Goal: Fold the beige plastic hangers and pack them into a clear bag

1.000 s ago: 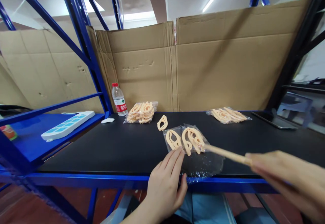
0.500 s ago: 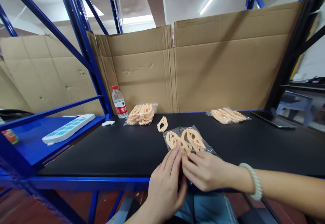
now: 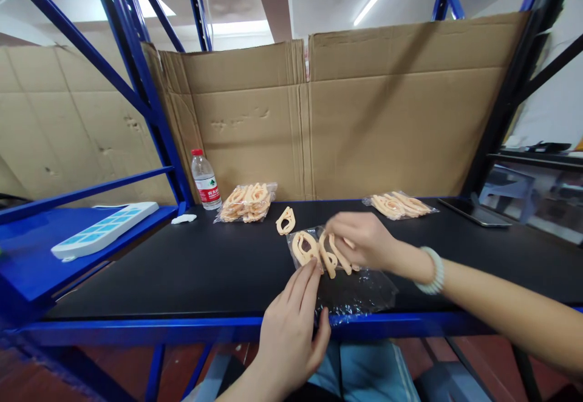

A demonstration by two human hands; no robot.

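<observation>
A clear plastic bag point(image 3: 371, 286) lies near the front edge of the black tabletop, with several beige plastic pieces in its far part that look like folding hangers point(image 3: 304, 246). My left hand point(image 3: 291, 323) reaches in from below, fingers stretched out and tips resting on the near side of the left-hand pieces; its thumb stands apart. Above the right-hand pieces is my right hand point(image 3: 364, 241), a pale beaded bracelet on its wrist. Its fingers are bent and smeared by motion, so what they hold cannot be made out. One loose folding hanger point(image 3: 286, 221) lies just behind the bag.
At the back left stand a water bottle point(image 3: 206, 182) and a filled bag of hangers point(image 3: 246, 203). Another filled bag point(image 3: 399, 205) and a dark tablet point(image 3: 474, 212) lie at the back right. A white-and-blue tray point(image 3: 107, 229) sits on the left shelf. Cardboard point(image 3: 401, 110) walls the back.
My right hand has left its place beside my left fingertips, moving up and away over the far right of the bag. The bag's near part now lies spread out. My left hand stays nearly put.
</observation>
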